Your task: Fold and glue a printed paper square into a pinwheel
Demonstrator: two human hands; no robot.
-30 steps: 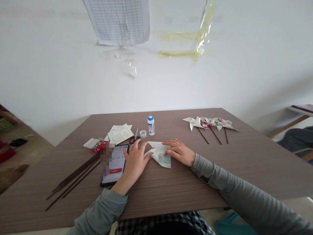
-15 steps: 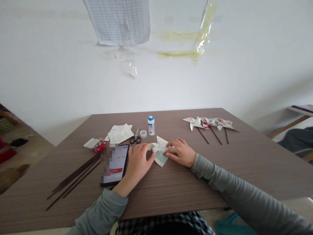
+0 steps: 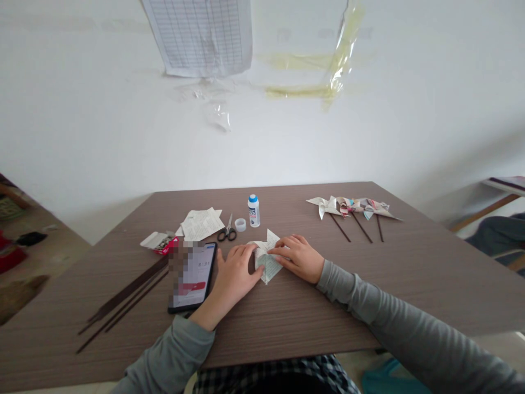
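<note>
A partly folded paper pinwheel [image 3: 268, 270], cut from printed paper, lies on the table in front of me with its points spread. My left hand [image 3: 237, 276] grips its left side, thumb at the lower edge and fingers at the upper. From the right, my right hand [image 3: 301, 259] presses its fingertips onto the middle of the paper. Fingers cover part of the folds. Just beyond stand a small white bottle with a blue cap [image 3: 254, 211] and a roll of clear tape [image 3: 240, 225]. Scissors [image 3: 227, 232] with black handles rest beside the tape.
A phone [image 3: 194, 287] lies left of my left hand. Further left are dark sticks [image 3: 127, 293], an opened small box [image 3: 158, 242] and stacked paper squares [image 3: 202, 224]. Several finished pinwheels [image 3: 327, 207] on sticks lie at the table's back right, near the wall.
The paper pinwheel has turned slightly and its lower point has shifted left. My right hand has slid a little left, its fingers further over the paper's centre.
</note>
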